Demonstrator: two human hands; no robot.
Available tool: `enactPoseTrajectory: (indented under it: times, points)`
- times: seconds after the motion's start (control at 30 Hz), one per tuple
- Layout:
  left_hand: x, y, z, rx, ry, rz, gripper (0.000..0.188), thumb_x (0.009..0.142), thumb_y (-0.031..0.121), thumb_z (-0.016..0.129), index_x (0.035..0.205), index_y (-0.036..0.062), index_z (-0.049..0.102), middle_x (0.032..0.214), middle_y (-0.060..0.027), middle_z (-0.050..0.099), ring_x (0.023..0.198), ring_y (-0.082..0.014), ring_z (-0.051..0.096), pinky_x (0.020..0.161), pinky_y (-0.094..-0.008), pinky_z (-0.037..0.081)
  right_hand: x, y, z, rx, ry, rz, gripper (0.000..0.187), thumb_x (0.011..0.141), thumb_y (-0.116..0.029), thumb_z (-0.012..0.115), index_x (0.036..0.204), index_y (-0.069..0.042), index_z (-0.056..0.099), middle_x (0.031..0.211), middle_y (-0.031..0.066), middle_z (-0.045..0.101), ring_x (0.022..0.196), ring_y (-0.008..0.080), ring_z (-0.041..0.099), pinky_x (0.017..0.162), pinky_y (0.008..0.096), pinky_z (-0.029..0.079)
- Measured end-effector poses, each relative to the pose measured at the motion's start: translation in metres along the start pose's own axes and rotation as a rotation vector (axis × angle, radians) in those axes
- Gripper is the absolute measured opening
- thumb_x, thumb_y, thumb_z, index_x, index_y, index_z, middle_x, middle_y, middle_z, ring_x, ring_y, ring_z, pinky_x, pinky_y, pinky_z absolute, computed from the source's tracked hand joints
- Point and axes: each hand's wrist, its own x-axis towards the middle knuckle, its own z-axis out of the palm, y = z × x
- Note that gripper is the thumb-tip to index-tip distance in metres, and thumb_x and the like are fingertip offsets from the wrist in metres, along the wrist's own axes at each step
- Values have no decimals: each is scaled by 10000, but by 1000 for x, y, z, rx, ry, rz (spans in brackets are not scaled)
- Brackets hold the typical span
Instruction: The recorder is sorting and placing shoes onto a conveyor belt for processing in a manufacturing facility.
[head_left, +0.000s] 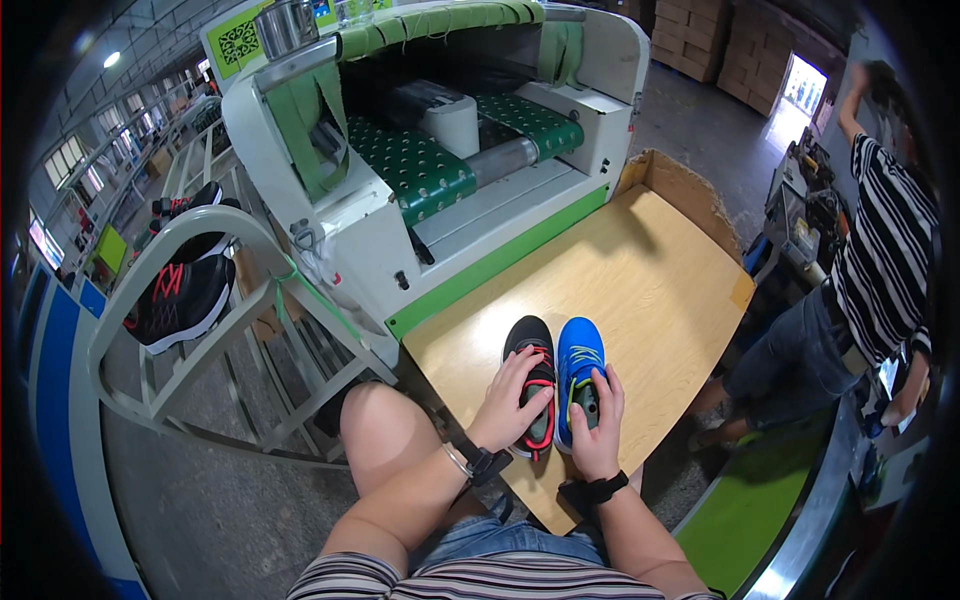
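Two sneakers stand side by side on a wood-grain tabletop (620, 290), their toes pointing away from me. The left one is a black sneaker (529, 334) with red laces and red collar trim. Beside it is a blue sneaker (580, 338) with yellow-green laces. My left hand (508, 405) lies over the black sneaker, with fingers on its upper and the thumb at its opening. The blue sneaker's collar is between the thumb and fingers of my right hand (600, 430). Both hands partly cover the shoe openings.
Beyond the tabletop stands a white and green machine (360, 250) with a green dotted conveyor belt (420, 165). A metal rack (250, 350) at left carries more black and red sneakers (180, 300). A co-worker in a striped shirt (880, 250) stands at right. Cardboard (690, 185) edges the table's far right.
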Motion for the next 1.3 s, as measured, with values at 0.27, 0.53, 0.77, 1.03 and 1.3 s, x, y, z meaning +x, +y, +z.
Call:
enactPoseTrajectory:
  times: [0.27, 0.53, 0.77, 1.03, 1.3]
  points:
    - [0, 0, 2, -1, -2, 2, 601, 940, 341, 675, 1438, 71, 478, 1553, -200, 403, 1454, -458, 320, 1190, -502, 292, 0, 1, -1, -3, 6, 4, 571, 912, -109, 643, 1453, -48, 472, 1544, 239, 350, 1408, 408, 362, 1162, 475, 306]
    - [-2, -4, 8, -114, 2, -6, 685, 916, 390, 708, 1472, 99, 434, 1578, -215, 356, 1486, -477, 255, 1202, -530, 238, -1, 0, -1, 4, 23, 8, 572, 897, -103, 655, 1441, -49, 488, 1538, 237, 359, 1405, 403, 369, 1161, 469, 310]
    - [-3, -2, 2, -50, -4, 31, 704, 883, 304, 757, 1453, 54, 429, 1564, -250, 353, 1471, -460, 288, 1207, -502, 253, -3, 1, 1, -15, 22, -2, 577, 889, -87, 651, 1442, -60, 487, 1532, 230, 363, 1389, 386, 394, 1158, 447, 328]
    - [0, 5, -2, -103, -46, -4, 647, 894, 169, 722, 1446, 26, 417, 1567, -239, 329, 1455, -397, 321, 1204, -469, 255, -1, 1, -1, -38, 40, 29, 559, 919, -248, 678, 1445, -158, 512, 1537, 182, 400, 1351, 407, 444, 1123, 469, 379]
    - [1, 8, 0, -114, -65, 3, 640, 904, 167, 710, 1451, 24, 410, 1561, -241, 332, 1454, -396, 316, 1203, -465, 249, -3, 2, -5, -51, 52, 28, 552, 922, -252, 676, 1440, -146, 517, 1532, 186, 403, 1355, 406, 440, 1123, 467, 377]
